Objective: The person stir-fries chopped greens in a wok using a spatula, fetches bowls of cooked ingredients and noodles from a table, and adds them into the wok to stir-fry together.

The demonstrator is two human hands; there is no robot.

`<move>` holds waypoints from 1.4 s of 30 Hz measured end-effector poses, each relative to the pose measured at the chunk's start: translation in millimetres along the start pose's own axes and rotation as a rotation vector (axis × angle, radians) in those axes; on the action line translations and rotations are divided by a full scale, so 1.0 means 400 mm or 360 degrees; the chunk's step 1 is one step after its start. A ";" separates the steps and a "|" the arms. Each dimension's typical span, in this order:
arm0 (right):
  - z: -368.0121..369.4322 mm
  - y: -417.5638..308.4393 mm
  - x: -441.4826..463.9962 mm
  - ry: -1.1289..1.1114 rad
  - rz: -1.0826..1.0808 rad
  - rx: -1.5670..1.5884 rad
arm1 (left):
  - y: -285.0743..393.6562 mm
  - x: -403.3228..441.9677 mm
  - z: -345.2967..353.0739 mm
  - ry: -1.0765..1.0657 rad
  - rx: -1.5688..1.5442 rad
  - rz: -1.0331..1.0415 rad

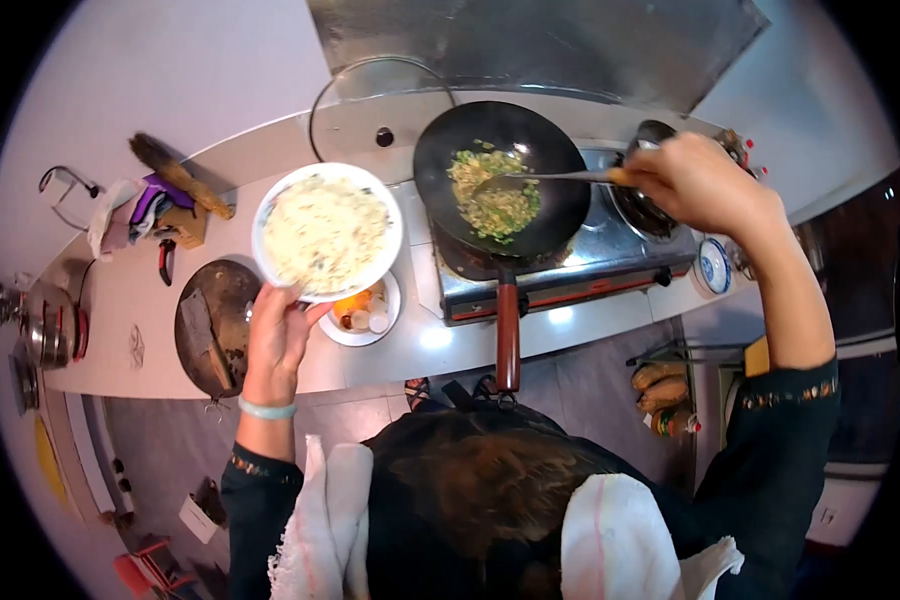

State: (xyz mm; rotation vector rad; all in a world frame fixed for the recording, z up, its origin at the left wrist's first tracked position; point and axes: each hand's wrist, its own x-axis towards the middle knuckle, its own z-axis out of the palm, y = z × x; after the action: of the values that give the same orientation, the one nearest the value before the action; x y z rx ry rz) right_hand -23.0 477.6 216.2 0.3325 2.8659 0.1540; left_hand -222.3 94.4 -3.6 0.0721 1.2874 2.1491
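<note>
My left hand (pixel 279 330) grips the rim of a white bowl (pixel 260 240) heaped with pale rice (pixel 330 230), held up left of the wok. My right hand (pixel 695 180) is closed round the handle of a metal spatula (pixel 570 176), whose head rests in the wok. Chopped green and pale brown food (pixel 495 195) lies in the bottom of the black wok (pixel 555 200), which sits on the stove with its wooden handle (pixel 508 335) toward me. Partly under the bowl, a smaller white bowl (pixel 394 318) holds orange and whitish pieces.
A cleaver (pixel 208 340) lies on a round dark chopping board (pixel 195 300) at the left. The gas stove (pixel 610 270) has a pan on its right burner. Beyond its right end stands a blue-and-white bowl (pixel 712 266). A pot (pixel 50 325) is at far left.
</note>
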 end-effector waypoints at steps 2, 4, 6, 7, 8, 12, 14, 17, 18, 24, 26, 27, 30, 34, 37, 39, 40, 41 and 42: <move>0.049 0.050 -0.044 0.0166 -0.0011 0.0275 | 0.015 0.034 0.053 -0.0065 0.0033 -0.0026; 0.072 0.045 -0.105 0.0191 0.0167 0.0548 | 0.037 0.086 0.098 -0.0164 0.0142 -0.0073; 0.132 0.058 -0.172 0.0197 0.0395 0.0760 | 0.049 0.137 0.152 -0.0226 0.0265 -0.0112; 0.168 0.065 -0.207 0.0222 0.0482 0.0855 | 0.050 0.161 0.180 -0.0260 0.0326 -0.0135; 0.207 0.067 -0.242 0.0248 0.0572 0.0951 | 0.046 0.182 0.210 -0.0281 0.0385 -0.0138; 0.314 0.016 -0.372 0.0490 0.0771 0.1628 | 0.015 0.272 0.293 -0.0381 0.0602 -0.0192; 0.346 -0.014 -0.425 0.0583 0.0835 0.1717 | 0.000 0.314 0.328 -0.0418 0.0748 -0.0218; 0.370 -0.074 -0.472 0.0663 0.0975 0.2031 | -0.036 0.367 0.364 -0.0448 0.0911 -0.0219; 0.408 -0.080 -0.484 0.0775 0.0812 0.1847 | -0.044 0.379 0.377 -0.0459 0.0954 -0.0217; 0.410 -0.170 -0.447 0.0736 0.0648 0.1793 | -0.100 0.406 0.431 -0.0456 0.1061 -0.0213; 0.441 -0.193 -0.425 0.0721 0.0667 0.1834 | -0.111 0.392 0.450 -0.0469 0.1142 -0.0149; 0.437 -0.197 -0.419 0.0739 0.0629 0.1815 | -0.111 0.382 0.459 -0.0426 0.1239 -0.0107; 0.467 -0.227 -0.413 0.0756 0.0681 0.1823 | -0.111 0.391 0.456 -0.0385 0.1223 -0.0054; 0.467 -0.261 -0.400 0.0734 0.0736 0.1816 | -0.093 0.361 0.477 -0.0386 0.1421 0.0038; 0.491 -0.278 -0.386 0.0820 0.0708 0.1828 | -0.088 0.354 0.485 -0.0396 0.1470 0.0115; 0.506 -0.288 -0.376 0.0884 0.0684 0.1831 | -0.091 0.357 0.487 -0.0370 0.1489 0.0131; 0.507 -0.294 -0.372 0.0885 0.0702 0.1869 | -0.094 0.360 0.487 -0.0358 0.1502 0.0137; 0.507 -0.299 -0.366 0.0888 0.0722 0.1909 | -0.099 0.370 0.483 -0.0347 0.1502 0.0146; 0.508 -0.304 -0.362 0.0888 0.0744 0.1948 | -0.106 0.383 0.476 -0.0337 0.1503 0.0152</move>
State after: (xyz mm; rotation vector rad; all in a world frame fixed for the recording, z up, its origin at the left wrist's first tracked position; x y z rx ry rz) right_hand 140.4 340.9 38.5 1.3160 2.9039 -1.6941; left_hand -258.3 338.3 21.5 0.7289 2.0634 1.3710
